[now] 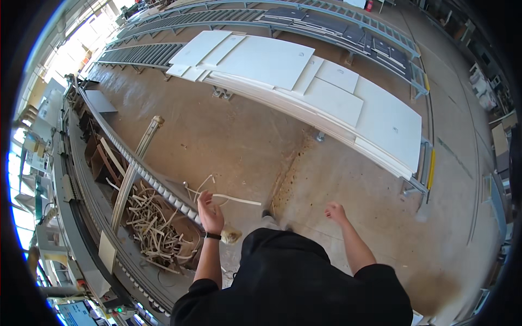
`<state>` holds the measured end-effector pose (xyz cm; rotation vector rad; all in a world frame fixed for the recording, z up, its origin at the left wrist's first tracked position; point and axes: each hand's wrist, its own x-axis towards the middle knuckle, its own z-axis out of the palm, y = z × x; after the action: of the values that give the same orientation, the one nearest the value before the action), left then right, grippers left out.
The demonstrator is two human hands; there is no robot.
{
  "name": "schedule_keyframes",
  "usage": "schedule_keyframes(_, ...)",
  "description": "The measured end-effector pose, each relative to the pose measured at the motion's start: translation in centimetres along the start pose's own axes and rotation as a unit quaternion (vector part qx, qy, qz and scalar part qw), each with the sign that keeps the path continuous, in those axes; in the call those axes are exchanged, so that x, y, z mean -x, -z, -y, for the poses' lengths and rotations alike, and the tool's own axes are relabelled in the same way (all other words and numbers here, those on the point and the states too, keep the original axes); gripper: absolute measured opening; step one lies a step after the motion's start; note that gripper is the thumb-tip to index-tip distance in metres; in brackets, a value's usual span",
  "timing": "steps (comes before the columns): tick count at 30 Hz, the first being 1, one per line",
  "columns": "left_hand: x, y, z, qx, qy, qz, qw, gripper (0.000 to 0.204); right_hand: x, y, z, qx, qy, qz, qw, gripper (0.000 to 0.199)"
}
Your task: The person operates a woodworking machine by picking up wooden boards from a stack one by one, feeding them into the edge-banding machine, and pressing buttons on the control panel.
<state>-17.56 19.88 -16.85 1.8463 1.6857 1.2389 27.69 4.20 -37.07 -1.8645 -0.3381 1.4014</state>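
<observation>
My left hand (211, 216), with a dark band at its wrist, is raised beside the long rail of white rollers (157, 187). Its fingers are partly spread and nothing shows in them. My right hand (335, 212) hangs over the brown floor, away from any object, with the fingers curled in and nothing visible in the grip. Ahead of both hands, a stack of white panels (261, 60) of differing sizes lies on a roller conveyor (138, 56).
Left of me runs a long machine (76, 187), with a heap of pale strips (157, 228) in a bin beside it. A loose strip (236, 199) lies on the floor near my feet. Dark panels (337, 30) rest on another conveyor farther back.
</observation>
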Motion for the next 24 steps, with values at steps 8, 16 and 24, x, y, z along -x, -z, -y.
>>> schedule_keyframes(8, -11.5, -14.7, 2.1, 0.074, 0.103, 0.134, 0.983, 0.056, -5.0, -1.8, 9.0, 0.116, 0.015, 0.111, 0.987, 0.031)
schedule_keyframes(16, -28.0, -28.4, 0.9, 0.103, 0.056, 0.294, 0.949, 0.047, -14.0, 7.2, 9.1, -0.033, -0.209, -0.120, 0.970, 0.023)
schedule_keyframes(24, -40.3, -35.6, -0.1, 0.113, 0.064, 0.325, 0.937, 0.044, -25.7, 1.3, 23.9, 0.015, -0.208, -0.055, 0.976, 0.016)
